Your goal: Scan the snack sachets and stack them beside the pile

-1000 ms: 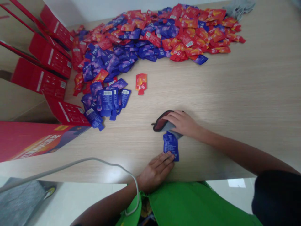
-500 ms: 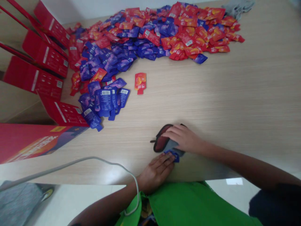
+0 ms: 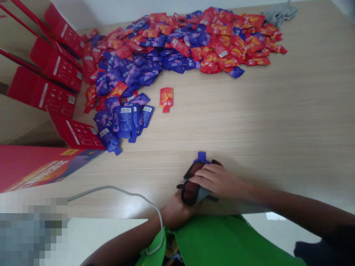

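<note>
My right hand (image 3: 215,179) lies over a black-rimmed thing with dark red panels (image 3: 190,192) and a grey part, its fingers curled across it. Its kind is unclear; it looks somewhat like goggles. Beneath it, near the table's front edge, is my left hand (image 3: 177,210), with its fingers hidden under the black-rimmed thing. A blue sachet (image 3: 202,157) sticks out just beyond the black-rimmed thing, mostly covered. Farther off, a single red-orange sachet (image 3: 166,99) lies flat on the table (image 3: 249,118).
A long heap of red and blue sachets (image 3: 172,55) spreads along the back. Several blue sachets (image 3: 124,120) are bunched at left, beside open red boxes (image 3: 80,133). A grey cloth (image 3: 280,14) lies at the back right. One pale cable (image 3: 122,189) loops across the front edge.
The black-rimmed thing has turned and shifted toward me with my right hand, now covering my left fingers. The blue sachet shows on its far side instead of under my left fingers.
</note>
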A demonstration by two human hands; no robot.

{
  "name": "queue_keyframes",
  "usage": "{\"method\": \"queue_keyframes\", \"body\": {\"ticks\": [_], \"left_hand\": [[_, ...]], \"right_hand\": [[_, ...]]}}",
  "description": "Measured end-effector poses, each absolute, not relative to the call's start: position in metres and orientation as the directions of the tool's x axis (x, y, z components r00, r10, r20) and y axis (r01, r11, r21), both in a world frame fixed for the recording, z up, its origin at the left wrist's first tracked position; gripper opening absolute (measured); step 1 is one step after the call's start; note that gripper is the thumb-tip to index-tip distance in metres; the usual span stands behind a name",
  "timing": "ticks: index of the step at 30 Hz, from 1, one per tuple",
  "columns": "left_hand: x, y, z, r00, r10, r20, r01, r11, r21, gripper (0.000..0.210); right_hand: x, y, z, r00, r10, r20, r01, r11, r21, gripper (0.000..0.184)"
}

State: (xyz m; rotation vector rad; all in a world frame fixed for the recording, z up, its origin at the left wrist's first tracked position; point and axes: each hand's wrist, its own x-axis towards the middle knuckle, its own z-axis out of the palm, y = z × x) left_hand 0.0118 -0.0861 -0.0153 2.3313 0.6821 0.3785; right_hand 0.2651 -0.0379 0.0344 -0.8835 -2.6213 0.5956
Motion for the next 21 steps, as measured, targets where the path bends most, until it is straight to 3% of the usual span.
{"method": "queue_keyframes", "body": {"ticks": [5, 7, 10, 14, 18, 21], "left_hand": [[0.012, -0.084, -0.009, 0.879, 0.424, 0.220, 0.301, -0.849, 0.433, 0.034], [0.012, -0.083, -0.006, 0.874, 0.418, 0.248, 0.302, -0.866, 0.398, 0.033], [0.011, -0.081, -0.005, 0.869, 0.419, 0.261, 0.305, -0.871, 0.385, 0.033], [0.011, -0.082, -0.009, 0.874, 0.421, 0.243, 0.300, -0.861, 0.411, 0.034], [0.014, -0.085, -0.019, 0.864, 0.475, 0.166, 0.346, -0.800, 0.490, 0.037], [0.014, -0.087, -0.022, 0.856, 0.495, 0.148, 0.365, -0.783, 0.504, 0.037]], "right_hand": [[0.273, 0.003, 0.006, -0.678, 0.728, 0.102, 0.626, 0.645, -0.438, 0.048], [0.283, 0.034, 0.012, -0.623, 0.772, 0.126, 0.690, 0.618, -0.377, 0.053], [0.294, 0.058, 0.034, -0.529, 0.820, 0.218, 0.758, 0.572, -0.313, 0.055], [0.291, 0.026, 0.058, -0.481, 0.803, 0.353, 0.690, 0.595, -0.412, 0.046], [0.275, -0.033, 0.047, -0.684, 0.690, 0.236, 0.537, 0.695, -0.477, 0.039], [0.268, -0.050, 0.025, -0.728, 0.668, 0.155, 0.516, 0.683, -0.517, 0.035]]}}
